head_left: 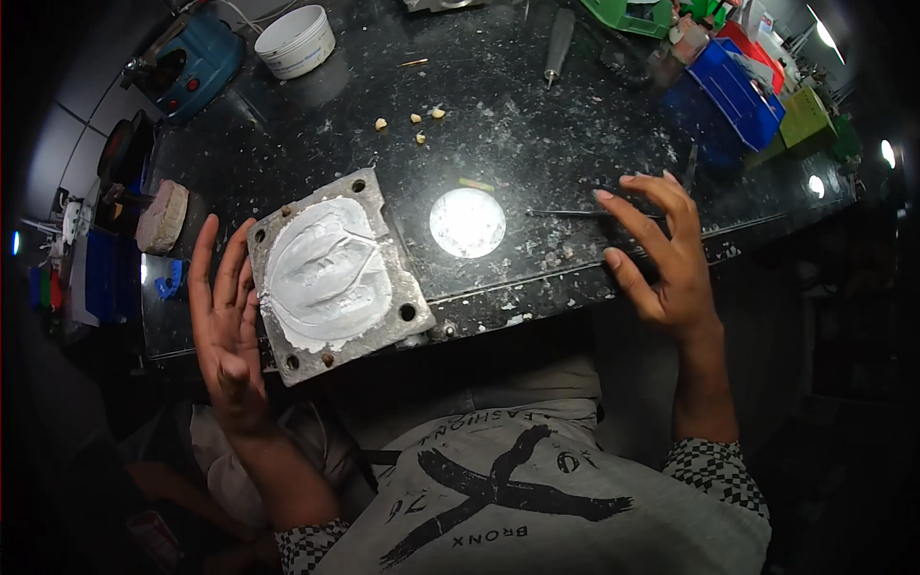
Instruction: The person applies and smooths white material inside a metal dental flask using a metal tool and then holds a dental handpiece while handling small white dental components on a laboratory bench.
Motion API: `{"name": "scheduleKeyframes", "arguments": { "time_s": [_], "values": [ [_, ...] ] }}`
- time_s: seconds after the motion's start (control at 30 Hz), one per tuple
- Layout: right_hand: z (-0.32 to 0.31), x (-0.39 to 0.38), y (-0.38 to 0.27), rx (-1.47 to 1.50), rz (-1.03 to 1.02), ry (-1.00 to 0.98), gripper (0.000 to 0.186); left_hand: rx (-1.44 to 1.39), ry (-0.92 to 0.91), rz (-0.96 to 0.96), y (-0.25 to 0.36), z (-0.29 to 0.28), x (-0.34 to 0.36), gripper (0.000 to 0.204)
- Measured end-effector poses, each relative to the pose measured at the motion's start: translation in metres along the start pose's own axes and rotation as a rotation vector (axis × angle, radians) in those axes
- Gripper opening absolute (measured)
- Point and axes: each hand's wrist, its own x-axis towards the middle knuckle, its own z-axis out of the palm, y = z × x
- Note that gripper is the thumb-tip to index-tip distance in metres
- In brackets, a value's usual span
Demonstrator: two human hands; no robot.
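Note:
A square grey metal dental flask half lies at the near edge of the black bench, turned at an angle. It has holes at its corners and is filled with white plaster that carries a curved, ridged hollow. My left hand is beside the flask's left side, fingers stretched out; whether it touches the metal I cannot tell. My right hand hovers at the bench's front edge, fingers spread and holding nothing. Its index fingertip is close to the end of a thin dark tool. A bright white disc lies between flask and tool.
Several small cream tooth-like pieces lie farther back. A white tub and a blue machine stand at the far left. A pinkish block is left of the flask. Far right are a dark-handled tool and a blue bin.

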Motion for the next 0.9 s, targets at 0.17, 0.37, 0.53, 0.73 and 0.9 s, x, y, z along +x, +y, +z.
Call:
{"name": "scheduleKeyframes", "arguments": {
  "time_s": [0.17, 0.37, 0.53, 0.73, 0.9],
  "values": [
    [0.047, -0.107, -0.05, 0.154, -0.021, 0.344, 0.04, 0.168, 0.085, -0.137, -0.011, -0.031, 0.01, 0.072],
    [0.108, -0.177, 0.026, 0.551, 0.591, 0.991, 0.056, 0.217, -0.012, -0.292, -0.008, -0.026, 0.036, 0.05],
    [0.124, -0.185, 0.104, 0.428, 0.704, 1.135, 0.072, -0.12, -0.174, -0.273, -0.035, -0.048, 0.061, 0.039],
    [0.112, -0.226, 0.144, 0.603, 1.105, 1.405, 0.072, -0.279, -0.11, -0.262, -0.002, 0.001, 0.023, 0.031],
    [0.094, -0.231, 0.149, 0.841, 0.788, 1.088, 0.049, -0.311, -0.122, -0.059, -0.005, 0.014, 0.002, 0.032]
  ]
}}
